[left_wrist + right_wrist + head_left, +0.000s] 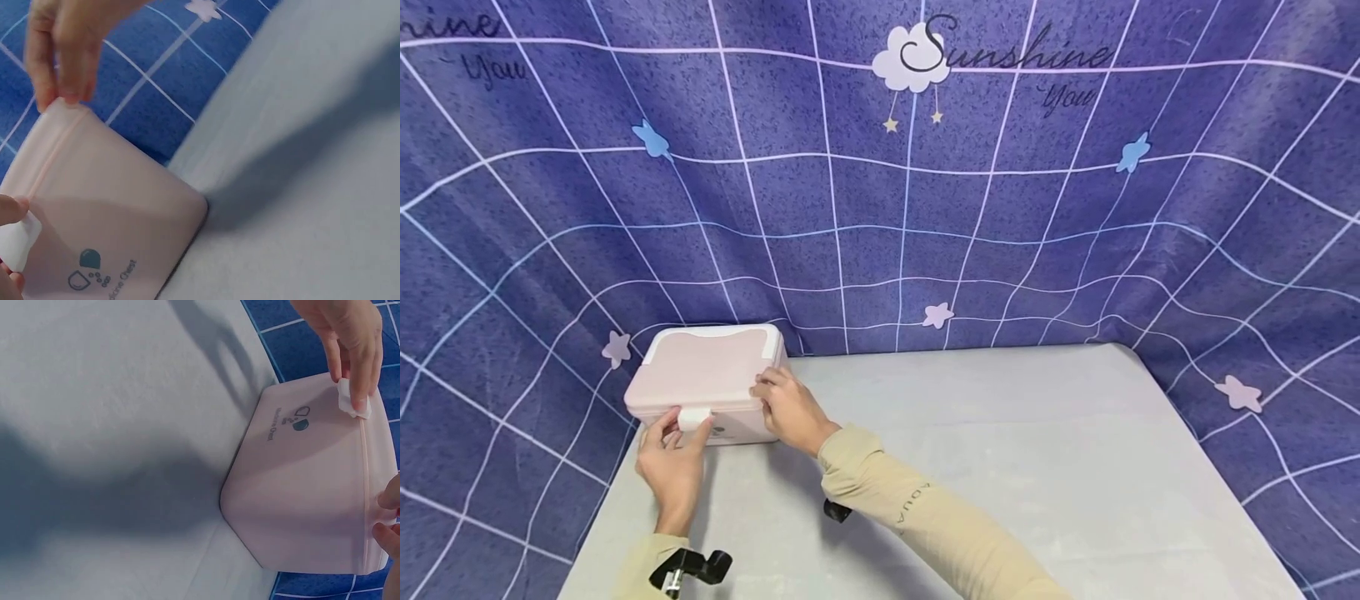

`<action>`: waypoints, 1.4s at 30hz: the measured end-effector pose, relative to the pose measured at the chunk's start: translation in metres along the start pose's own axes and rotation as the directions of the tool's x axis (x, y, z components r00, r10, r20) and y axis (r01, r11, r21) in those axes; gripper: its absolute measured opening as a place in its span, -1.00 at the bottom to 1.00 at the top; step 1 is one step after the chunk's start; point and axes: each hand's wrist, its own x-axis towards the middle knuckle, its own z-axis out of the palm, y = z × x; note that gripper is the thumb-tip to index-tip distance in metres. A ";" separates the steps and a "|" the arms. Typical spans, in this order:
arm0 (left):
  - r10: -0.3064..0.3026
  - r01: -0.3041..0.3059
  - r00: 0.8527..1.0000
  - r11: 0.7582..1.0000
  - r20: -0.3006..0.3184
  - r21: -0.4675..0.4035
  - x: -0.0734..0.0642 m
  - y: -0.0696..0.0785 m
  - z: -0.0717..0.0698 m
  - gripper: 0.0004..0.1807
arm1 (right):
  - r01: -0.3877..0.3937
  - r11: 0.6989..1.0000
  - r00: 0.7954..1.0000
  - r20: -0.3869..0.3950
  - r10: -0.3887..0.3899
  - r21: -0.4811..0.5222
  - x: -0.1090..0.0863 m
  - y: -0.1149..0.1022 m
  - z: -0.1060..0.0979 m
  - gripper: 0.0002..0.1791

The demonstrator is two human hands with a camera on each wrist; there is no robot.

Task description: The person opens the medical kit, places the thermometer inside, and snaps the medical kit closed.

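A pale pink medicine box [707, 371] with white trim on its lid stands at the table's far left, its lid down. "Medicine Chest" lettering and a capsule picture mark its front [294, 469]. The left hand [673, 467] pinches the white latch [695, 418] at the lid's front, thumb on one side and fingers on the other. At the front right corner of the lid, the right hand [793, 412] holds the edge with bent fingers. Its fingertips [69, 94] touch that corner in the left wrist view. Only part of the left hand shows at that view's left edge.
A light grey cloth covers the table [1000, 450]. Behind and beside it hangs a blue gridded curtain [880, 200] with stars and a cloud; the box stands close to it. Black wrist mounts [692, 569] sit by both sleeves.
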 end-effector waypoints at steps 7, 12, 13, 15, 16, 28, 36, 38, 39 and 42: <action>0.079 -0.078 0.996 0.996 -0.030 0.033 -0.005 -0.006 -0.002 -0.44 | -0.017 1.000 1.000 -0.014 0.017 0.000 -0.001 -0.006 0.002 -0.74; 0.089 -0.089 0.993 0.996 -0.077 0.006 -0.005 -0.010 -0.007 -0.45 | 0.010 1.000 1.000 -0.028 -0.009 0.003 0.002 -0.012 0.001 -0.73; 0.094 -0.094 0.993 0.996 -0.078 -0.004 -0.005 -0.011 -0.008 -0.45 | 0.010 1.000 1.000 -0.028 -0.010 -0.002 0.003 -0.013 0.001 -0.73; 0.099 -0.101 0.992 0.995 -0.073 -0.025 -0.004 -0.013 -0.008 -0.45 | 0.006 1.000 1.000 -0.027 -0.006 -0.013 0.003 -0.013 0.000 -0.73; 0.102 -0.105 0.992 0.994 -0.070 -0.038 -0.004 -0.014 -0.008 -0.44 | 0.001 1.000 1.000 -0.025 -0.001 -0.015 0.004 -0.014 -0.001 -0.73; 0.128 -0.142 0.983 0.984 -0.128 -0.110 -0.017 0.001 -0.008 -0.48 | 0.018 1.000 1.000 0.011 -0.018 -0.014 0.003 -0.016 -0.003 -0.71; 0.133 -0.146 0.985 0.982 -0.109 -0.122 -0.017 -0.006 0.000 -0.46 | -0.018 0.998 1.000 -0.008 0.018 0.058 0.001 -0.011 -0.005 -0.72; 0.119 -0.131 0.987 0.985 -0.107 -0.114 -0.015 -0.013 0.004 -0.45 | -0.020 0.997 1.000 -0.009 0.021 0.074 0.000 -0.008 -0.005 -0.74; 0.110 -0.122 0.988 0.986 -0.105 -0.110 -0.015 -0.016 0.005 -0.45 | -0.018 0.996 1.000 -0.015 0.019 0.090 -0.001 -0.007 -0.005 -0.75; 0.102 -0.109 0.990 0.992 -0.098 -0.068 -0.015 -0.019 0.006 -0.47 | -0.015 0.986 0.999 -0.046 0.023 0.169 -0.004 -0.004 -0.001 -0.78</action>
